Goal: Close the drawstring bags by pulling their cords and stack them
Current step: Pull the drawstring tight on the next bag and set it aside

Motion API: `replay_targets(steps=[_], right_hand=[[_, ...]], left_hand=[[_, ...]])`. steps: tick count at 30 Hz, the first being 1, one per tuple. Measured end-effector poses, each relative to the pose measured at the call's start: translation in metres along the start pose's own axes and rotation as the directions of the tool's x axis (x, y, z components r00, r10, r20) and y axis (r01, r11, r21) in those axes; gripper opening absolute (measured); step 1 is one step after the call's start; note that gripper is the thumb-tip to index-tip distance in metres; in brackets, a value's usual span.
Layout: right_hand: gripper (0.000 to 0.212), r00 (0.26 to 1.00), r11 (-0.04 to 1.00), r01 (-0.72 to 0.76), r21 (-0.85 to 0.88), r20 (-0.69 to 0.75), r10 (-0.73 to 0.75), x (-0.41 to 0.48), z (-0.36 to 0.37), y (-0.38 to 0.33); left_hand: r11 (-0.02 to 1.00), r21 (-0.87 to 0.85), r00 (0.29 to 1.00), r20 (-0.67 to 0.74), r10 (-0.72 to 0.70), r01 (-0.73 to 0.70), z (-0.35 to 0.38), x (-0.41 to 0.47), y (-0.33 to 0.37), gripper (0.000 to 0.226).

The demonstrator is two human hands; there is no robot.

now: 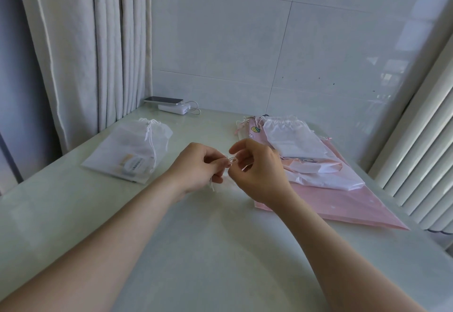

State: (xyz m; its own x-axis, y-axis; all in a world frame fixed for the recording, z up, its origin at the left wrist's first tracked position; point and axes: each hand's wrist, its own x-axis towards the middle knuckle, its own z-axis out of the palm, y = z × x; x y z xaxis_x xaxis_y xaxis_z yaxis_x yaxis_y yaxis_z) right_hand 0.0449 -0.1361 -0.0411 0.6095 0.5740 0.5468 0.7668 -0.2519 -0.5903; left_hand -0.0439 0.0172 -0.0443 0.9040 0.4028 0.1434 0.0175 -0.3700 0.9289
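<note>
A person's two bare forearms reach over a pale table [196, 250]; the only writing in view is a small printed label [133, 164] on a white drawstring bag [130, 149], and its text is too blurred to read; no brand can be made out anywhere.

The left hand [196, 167] and right hand [259, 169] meet just above the table, almost touching; both have their fingers curled in, and thumb and fingertips of each pinch a thin white cord [230, 162] between them; the right index finger lifts free above the pinch. A small pale bag [229, 181] shows faintly under the hands, mostly hidden.

The labelled white bag lies flat to the left of the hands, its mouth gathered and its cords trailing across it; to the right of the hands lies a pile of bags [294, 140], white ones and one with a fruit print on a large pink bag [343, 203]. Beyond the hands a phone [164, 100] rests on a white power bank [174, 110].
</note>
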Motion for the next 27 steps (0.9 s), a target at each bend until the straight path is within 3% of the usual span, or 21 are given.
replay_targets(steps=[3, 11, 22, 24, 27], right_hand=[[0.023, 0.988, 0.987, 0.152, -0.055, 0.034, -0.15, -0.001, 0.003, 0.003], [0.017, 0.954, 0.933, 0.293, -0.208, -0.005, -0.301, 0.004, 0.008, 0.005], [0.025, 0.968, 0.902, 0.251, -0.351, 0.082, -0.237, 0.002, 0.014, 0.002], [0.026, 0.969, 0.898, 0.247, -0.364, 0.098, -0.227, 0.002, 0.013, 0.001], [0.024, 0.975, 0.909, 0.222, -0.353, 0.071, -0.21, 0.002, 0.011, -0.001]], left_hand=[[0.999, -0.044, 1.0, 0.006, -0.015, 0.015, -0.002, 0.0, 0.0, 0.018], [0.987, -0.14, 0.996, 0.029, -0.081, 0.084, -0.006, -0.004, 0.005, 0.021], [0.989, -0.053, 0.99, -0.007, -0.138, 0.138, 0.0, -0.004, 0.014, 0.011], [0.99, 0.003, 0.989, -0.05, -0.142, 0.143, 0.001, -0.005, 0.015, 0.011], [0.989, 0.095, 0.978, -0.184, -0.098, 0.117, 0.002, -0.006, 0.016, 0.03]])
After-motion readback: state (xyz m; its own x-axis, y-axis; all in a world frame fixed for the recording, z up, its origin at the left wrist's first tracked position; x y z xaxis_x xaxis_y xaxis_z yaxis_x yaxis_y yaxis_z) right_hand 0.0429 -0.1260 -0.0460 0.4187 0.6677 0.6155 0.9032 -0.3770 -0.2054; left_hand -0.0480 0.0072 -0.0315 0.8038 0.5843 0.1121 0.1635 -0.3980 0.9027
